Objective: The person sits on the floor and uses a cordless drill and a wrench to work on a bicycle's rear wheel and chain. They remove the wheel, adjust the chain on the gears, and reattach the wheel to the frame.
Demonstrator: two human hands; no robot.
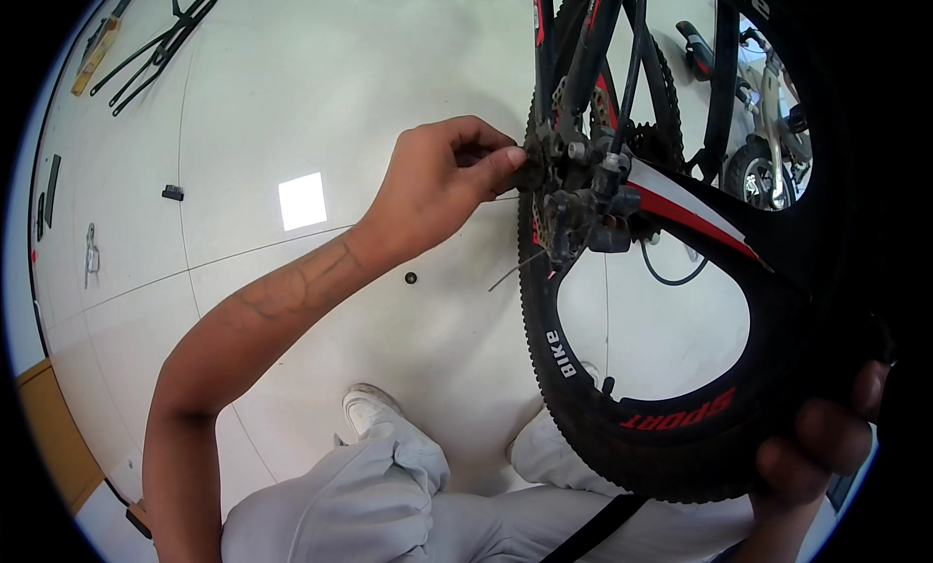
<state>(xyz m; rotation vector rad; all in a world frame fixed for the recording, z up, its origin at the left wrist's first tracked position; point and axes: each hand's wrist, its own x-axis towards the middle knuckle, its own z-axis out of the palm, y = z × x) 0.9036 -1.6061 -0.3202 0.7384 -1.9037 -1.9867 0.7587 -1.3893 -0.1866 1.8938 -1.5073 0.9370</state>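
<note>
A black bicycle wheel (671, 456) with a knobby tyre and broad moulded spokes stands upright in front of me, mounted in a black and red frame. At its hub, my left hand (428, 189) pinches a small dark part (528, 165) at the axle end between thumb and fingers; the fingertips partly hide it. Beside that part sit a dark disc brake caliper (583, 218) and a drilled brake disc. A thin loose wire end (515, 271) sticks out below the caliper. My right hand (816, 446) curls round the tyre at the lower right, partly in shadow.
A small black ring (411, 278) and a black block (173, 192) lie on the pale tiled floor. Farther left are a silver tool (91, 255) and dark strips. A black frame part (165, 53) lies at upper left. Another bike (763, 160) stands behind the wheel.
</note>
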